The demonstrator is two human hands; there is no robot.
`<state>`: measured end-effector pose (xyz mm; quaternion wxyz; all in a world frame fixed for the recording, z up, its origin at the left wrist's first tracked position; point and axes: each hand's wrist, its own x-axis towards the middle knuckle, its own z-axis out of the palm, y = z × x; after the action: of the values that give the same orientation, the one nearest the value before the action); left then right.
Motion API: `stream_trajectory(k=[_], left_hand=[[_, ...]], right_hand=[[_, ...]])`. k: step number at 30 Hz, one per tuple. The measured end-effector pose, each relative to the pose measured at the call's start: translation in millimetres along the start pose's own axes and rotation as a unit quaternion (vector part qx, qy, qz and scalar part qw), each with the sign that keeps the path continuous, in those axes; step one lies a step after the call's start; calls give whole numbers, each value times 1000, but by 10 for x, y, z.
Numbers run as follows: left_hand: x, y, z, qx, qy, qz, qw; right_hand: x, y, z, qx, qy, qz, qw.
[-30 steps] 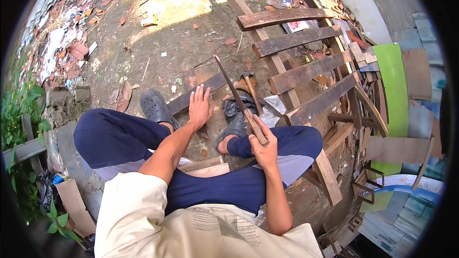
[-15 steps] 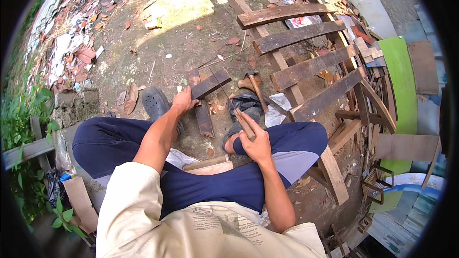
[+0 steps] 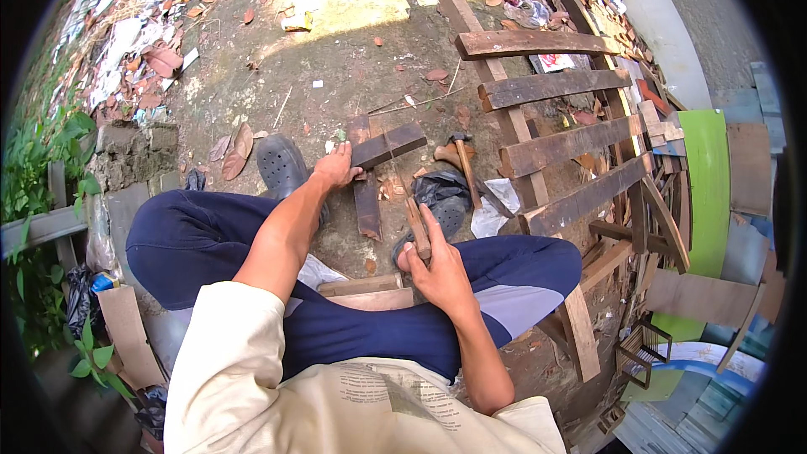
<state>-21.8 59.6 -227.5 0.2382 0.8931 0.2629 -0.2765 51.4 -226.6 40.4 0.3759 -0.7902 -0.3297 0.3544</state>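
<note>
My left hand (image 3: pixel 338 166) grips the left end of a short dark wooden block (image 3: pixel 395 145), its fingers lying over the near edge. The block rests crosswise on a second plank (image 3: pixel 366 202) lying on the ground. In my right hand (image 3: pixel 443 276) is the wooden handle (image 3: pixel 418 231) of a handsaw. The saw's thin blade (image 3: pixel 397 170) runs forward from the handle and lies across the block, right of my left hand. How deep the blade sits in the wood cannot be made out.
A hammer (image 3: pixel 468 170) lies beside a black plastic bag (image 3: pixel 441 189) near my right foot. To the right leans a slatted wooden frame (image 3: pixel 572 134). Pale wood pieces (image 3: pixel 366 286) lie between my legs. Dry leaves (image 3: pixel 239 151) and litter are scattered at the left.
The view has shifted, so the scene sits further right and lower. My right hand and the saw have drawn back slightly toward me; my left hand stays on the block.
</note>
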Motion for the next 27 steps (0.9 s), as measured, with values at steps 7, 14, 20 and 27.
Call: stream_trajectory(k=[7, 14, 20, 27], left_hand=[[25, -81, -65, -30, -23, 14, 999], [-15, -25, -91, -48, -20, 2, 999], [-95, -10, 57, -62, 37, -27, 997], [-250, 208, 415, -26, 127, -74, 989]], right_hand=[[-19, -279, 2, -84, 27, -41, 995], [231, -305, 30, -67, 12, 25, 997], [346, -236, 57, -29, 4, 67, 997], [210, -119, 53, -40, 6, 54, 998]])
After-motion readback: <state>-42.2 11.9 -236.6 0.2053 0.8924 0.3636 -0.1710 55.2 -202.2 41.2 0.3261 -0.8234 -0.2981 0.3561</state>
